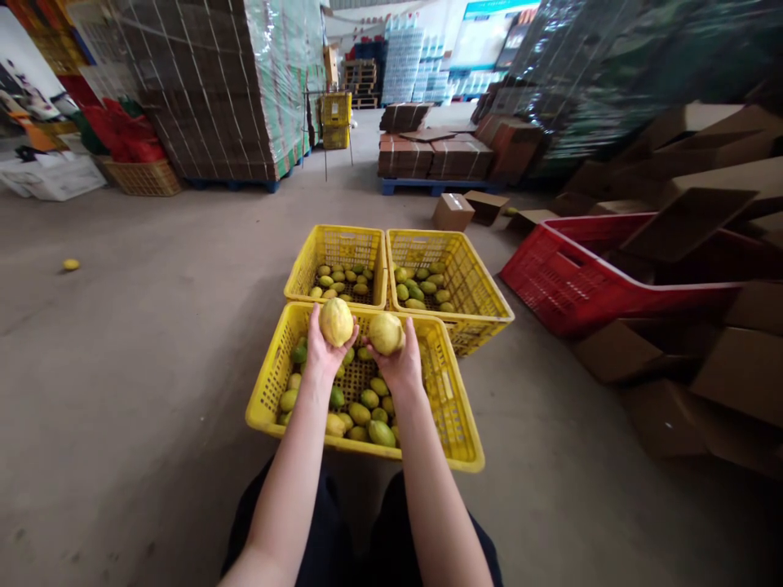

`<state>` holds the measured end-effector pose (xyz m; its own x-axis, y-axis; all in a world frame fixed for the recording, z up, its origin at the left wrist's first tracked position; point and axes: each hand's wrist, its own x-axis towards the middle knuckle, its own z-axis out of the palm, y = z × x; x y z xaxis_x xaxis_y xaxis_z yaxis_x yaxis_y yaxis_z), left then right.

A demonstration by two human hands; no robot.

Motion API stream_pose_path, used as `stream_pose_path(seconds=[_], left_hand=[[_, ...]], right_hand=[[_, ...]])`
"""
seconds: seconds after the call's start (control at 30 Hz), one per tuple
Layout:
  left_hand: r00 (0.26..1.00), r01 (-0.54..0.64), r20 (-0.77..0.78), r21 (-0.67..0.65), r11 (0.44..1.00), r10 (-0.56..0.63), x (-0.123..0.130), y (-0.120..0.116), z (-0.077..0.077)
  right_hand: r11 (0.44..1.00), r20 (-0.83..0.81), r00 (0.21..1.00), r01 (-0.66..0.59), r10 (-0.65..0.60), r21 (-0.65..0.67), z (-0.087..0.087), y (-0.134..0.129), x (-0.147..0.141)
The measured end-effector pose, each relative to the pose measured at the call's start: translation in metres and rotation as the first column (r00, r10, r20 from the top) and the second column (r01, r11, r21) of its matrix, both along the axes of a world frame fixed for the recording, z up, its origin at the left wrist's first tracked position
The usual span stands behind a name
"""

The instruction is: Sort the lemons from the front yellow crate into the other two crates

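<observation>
In my left hand [326, 350] a yellow lemon [336, 322] rests on the palm, with the fingers curled round its sides. My right hand [396, 359] grips a second lemon [385, 333], rounder and duller yellow, a short gap away from the first. Both hands are above the near yellow crate [463, 424], which has green and yellow lemons [360, 413] on its slotted floor. Beyond it stand two more yellow crates side by side, a left one [299, 259] and a right one [483, 297]. Each has several lemons inside.
At right, a red crate [550, 277] stands among open cardboard boxes [691, 416]. A lone lemon [71, 265] lies on the floor at far left. Farther back are wrapped pallet stacks [201, 90] and a blue pallet [409, 187] loaded with flattened cartons.
</observation>
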<state>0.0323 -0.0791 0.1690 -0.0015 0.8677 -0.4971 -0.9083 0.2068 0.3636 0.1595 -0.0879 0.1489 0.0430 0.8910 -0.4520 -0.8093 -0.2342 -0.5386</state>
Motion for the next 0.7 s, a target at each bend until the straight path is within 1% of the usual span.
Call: stream_pose_path(seconds=[0.07, 0.13, 0.2, 0.27, 0.33, 0.4, 0.47, 0.53, 0.57, 0.63, 0.7], left_hand=[[0.999, 0.006, -0.034, -0.006, 1.0, -0.006, 0.0, -0.001, 0.001], [0.999, 0.027, -0.039, -0.008, 1.0, -0.027, 0.001, -0.002, 0.001], [0.999, 0.041, -0.011, -0.003, 0.999, -0.041, 0.001, -0.003, 0.0], [0.998, 0.05, 0.037, 0.012, 0.999, -0.05, 0.001, -0.004, 0.0], [0.995, 0.056, 0.077, 0.062, 0.996, -0.061, 0.0, -0.006, -0.001], [0.993, 0.064, 0.088, 0.146, 0.987, -0.077, 0.002, -0.008, -0.001], [0.992, 0.066, 0.092, 0.208, 0.976, -0.087, 0.006, -0.009, -0.003], [0.992, 0.041, 0.106, 0.226, 0.973, -0.066, 0.015, -0.01, -0.005], [0.993, 0.017, 0.114, 0.218, 0.976, -0.043, 0.021, -0.01, -0.006], [0.993, -0.011, 0.114, 0.199, 0.98, -0.012, 0.031, -0.011, -0.009], [0.996, 0.004, 0.087, 0.207, 0.978, -0.022, 0.038, -0.012, -0.011]], right_hand=[[0.999, -0.01, 1.0, -0.027, 0.027, 0.027, 0.004, -0.002, 0.001], [0.999, -0.013, 0.998, -0.054, 0.054, 0.009, 0.007, -0.003, 0.003], [0.998, -0.012, 0.998, -0.061, 0.061, -0.019, 0.007, -0.003, 0.003], [0.998, 0.005, 0.999, -0.043, 0.043, -0.049, 0.006, -0.002, 0.003], [0.999, 0.057, 0.998, 0.004, -0.001, -0.05, 0.004, -0.001, 0.002], [0.998, 0.153, 0.987, 0.051, -0.055, 0.026, 0.0, -0.001, -0.001], [0.981, 0.271, 0.954, 0.085, -0.13, 0.172, -0.005, -0.001, -0.007], [0.947, 0.393, 0.893, 0.097, -0.219, 0.308, -0.009, -0.003, -0.013], [0.931, 0.45, 0.855, 0.098, -0.259, 0.351, -0.01, -0.004, -0.017], [0.918, 0.545, 0.782, 0.086, -0.304, 0.388, -0.013, -0.007, -0.023], [0.918, 0.618, 0.73, 0.033, -0.292, 0.394, -0.013, -0.01, -0.025]])
